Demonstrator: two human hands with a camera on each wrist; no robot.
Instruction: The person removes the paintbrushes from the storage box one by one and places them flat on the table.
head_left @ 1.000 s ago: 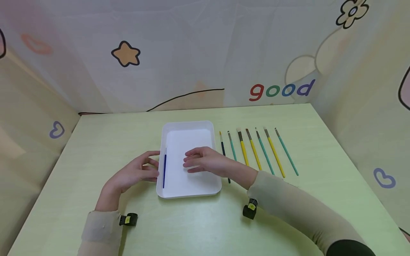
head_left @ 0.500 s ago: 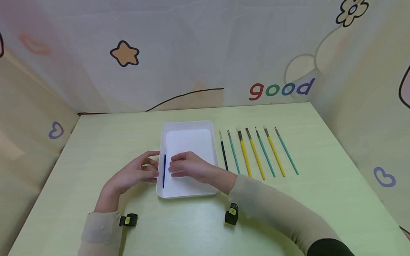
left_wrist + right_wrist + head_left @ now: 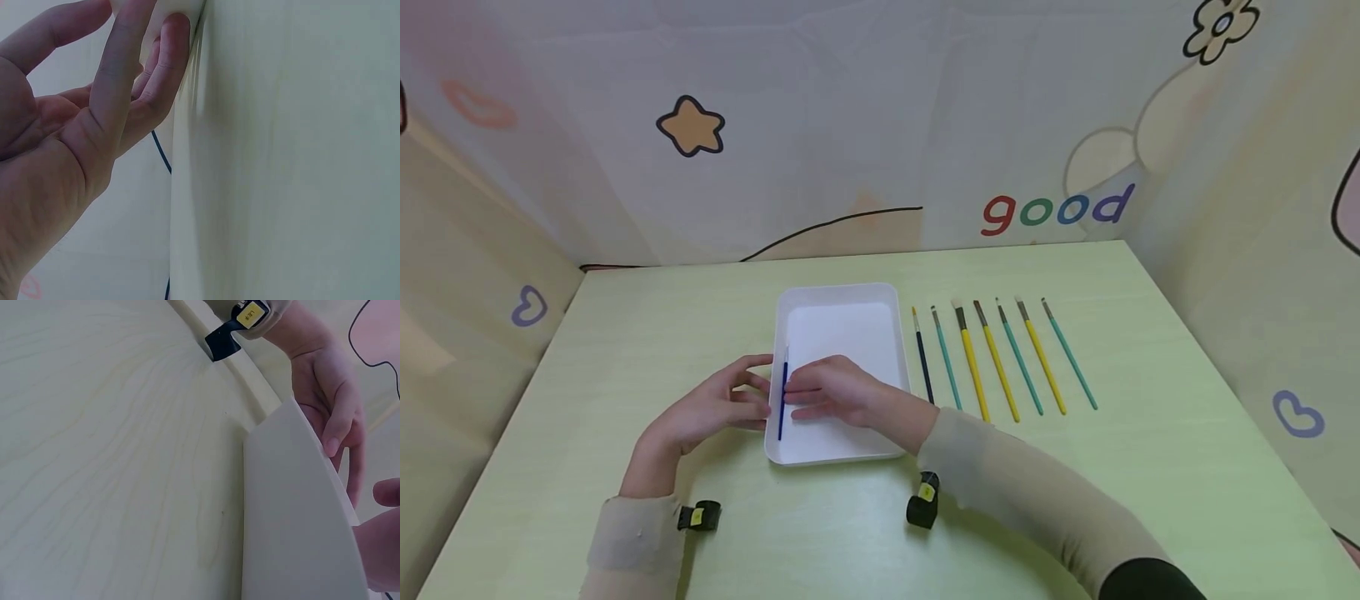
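Note:
A white tray (image 3: 850, 446) sits on the table. Along its left inner side lies a thin brush with a dark blue handle (image 3: 781, 421). My right hand (image 3: 842, 392) reaches over the tray with fingertips right at the brush's handle, fingers loosely bent. Outside the tray, my left hand (image 3: 718, 404) rests its spread fingertips against the left wall. In the left wrist view, the left hand's fingers (image 3: 119, 69) meet the tray's edge. In the right wrist view, the tray's outer wall (image 3: 290, 506) hides most of the right hand (image 3: 381, 550).
Right of the tray lies a row of several paintbrushes (image 3: 996, 358) with yellow, teal and dark handles. The right forearm crosses over the near ends of some. Printed cloth (image 3: 820, 125) surrounds the table (image 3: 805, 542) at the back and sides.
My right hand has moved left across the tray, from its middle to the blue brush. My left hand has stayed at the tray's left wall.

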